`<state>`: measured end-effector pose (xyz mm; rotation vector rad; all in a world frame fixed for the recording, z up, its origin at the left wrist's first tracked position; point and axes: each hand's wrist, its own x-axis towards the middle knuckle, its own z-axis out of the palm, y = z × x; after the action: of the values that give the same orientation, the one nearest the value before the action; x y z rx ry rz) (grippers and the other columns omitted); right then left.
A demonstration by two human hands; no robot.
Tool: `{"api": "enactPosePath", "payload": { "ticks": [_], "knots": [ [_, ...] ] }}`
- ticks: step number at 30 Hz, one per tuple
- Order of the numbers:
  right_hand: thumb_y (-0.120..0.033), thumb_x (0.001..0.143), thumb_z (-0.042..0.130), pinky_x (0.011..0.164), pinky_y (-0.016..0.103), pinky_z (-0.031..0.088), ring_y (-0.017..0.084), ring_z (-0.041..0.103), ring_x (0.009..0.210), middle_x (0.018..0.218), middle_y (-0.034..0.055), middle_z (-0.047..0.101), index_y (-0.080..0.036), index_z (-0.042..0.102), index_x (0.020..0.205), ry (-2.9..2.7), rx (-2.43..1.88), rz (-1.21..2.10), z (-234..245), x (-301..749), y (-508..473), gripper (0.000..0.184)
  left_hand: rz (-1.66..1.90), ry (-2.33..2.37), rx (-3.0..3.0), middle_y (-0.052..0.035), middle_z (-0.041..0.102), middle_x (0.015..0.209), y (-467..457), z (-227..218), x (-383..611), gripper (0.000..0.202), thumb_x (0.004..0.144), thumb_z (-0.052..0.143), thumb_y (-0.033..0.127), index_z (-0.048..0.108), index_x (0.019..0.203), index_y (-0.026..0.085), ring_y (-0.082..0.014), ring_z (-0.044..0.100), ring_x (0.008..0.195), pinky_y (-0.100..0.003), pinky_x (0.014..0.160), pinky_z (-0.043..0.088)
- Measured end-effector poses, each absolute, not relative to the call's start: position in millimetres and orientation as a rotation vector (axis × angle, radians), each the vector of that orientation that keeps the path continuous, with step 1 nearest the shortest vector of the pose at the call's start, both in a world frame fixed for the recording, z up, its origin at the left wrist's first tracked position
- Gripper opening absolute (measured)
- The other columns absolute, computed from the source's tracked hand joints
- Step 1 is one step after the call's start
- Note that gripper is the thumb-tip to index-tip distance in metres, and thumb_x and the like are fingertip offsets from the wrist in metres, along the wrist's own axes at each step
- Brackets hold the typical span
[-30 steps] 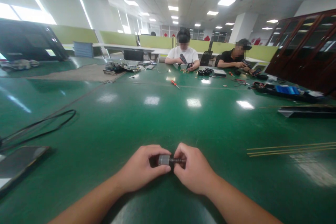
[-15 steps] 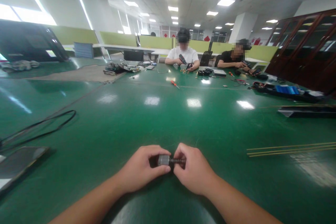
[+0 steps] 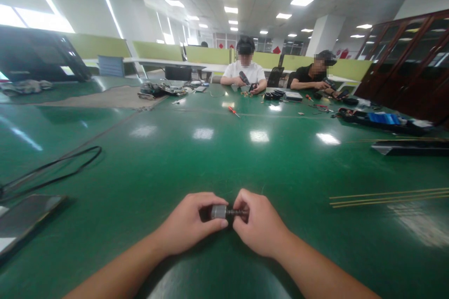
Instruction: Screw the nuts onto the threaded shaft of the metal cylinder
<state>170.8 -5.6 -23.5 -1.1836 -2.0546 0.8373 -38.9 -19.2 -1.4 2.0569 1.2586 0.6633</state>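
Low in the middle of the view, both hands are on one small metal part, a grey block (image 3: 219,212) with a dark, ridged rod (image 3: 235,212) coming out of its right side. The rod looks like a screw or a spring; I cannot tell which. My left hand (image 3: 191,218) grips the block between thumb and fingers. Curled fingers of my right hand (image 3: 257,222) close round the rod's right end and hide its tip. The part lies level, just over the green tabletop (image 3: 224,168).
Thin brass-coloured rods (image 3: 386,197) and a dark metal channel (image 3: 410,148) lie to the right. A black cable (image 3: 70,161) and a flat dark panel (image 3: 31,217) are at left. Farther off lie an orange-handled screwdriver (image 3: 233,111) and a tool tray (image 3: 386,121). Two people work across the table.
Almost nothing differs. My hands and the metal part appear very slightly higher in the view, with the same grip on both ends.
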Motion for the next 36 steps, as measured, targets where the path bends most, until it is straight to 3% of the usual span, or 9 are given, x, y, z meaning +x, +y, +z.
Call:
{"api": "enactPosePath", "payload": {
  "ticks": [36],
  "knots": [
    [-0.011, 0.071, 0.06, 0.055, 0.023, 0.033, 0.013, 0.053, 0.06, 0.067, -0.0035, 0.06, -0.021, 0.055, 0.076, -2.047, -1.2, 0.82, -22.4, 170.0, -7.8, 0.013, 0.675, 1.258, 2.038, -0.0009, 0.069, 0.084, -18.7, 0.3, -39.4, 0.025, 0.086, 0.072, 0.042, 0.076, 0.1, 0.022, -0.0182, 0.062, 0.078, -0.027, 0.072, 0.042]
  ]
}}
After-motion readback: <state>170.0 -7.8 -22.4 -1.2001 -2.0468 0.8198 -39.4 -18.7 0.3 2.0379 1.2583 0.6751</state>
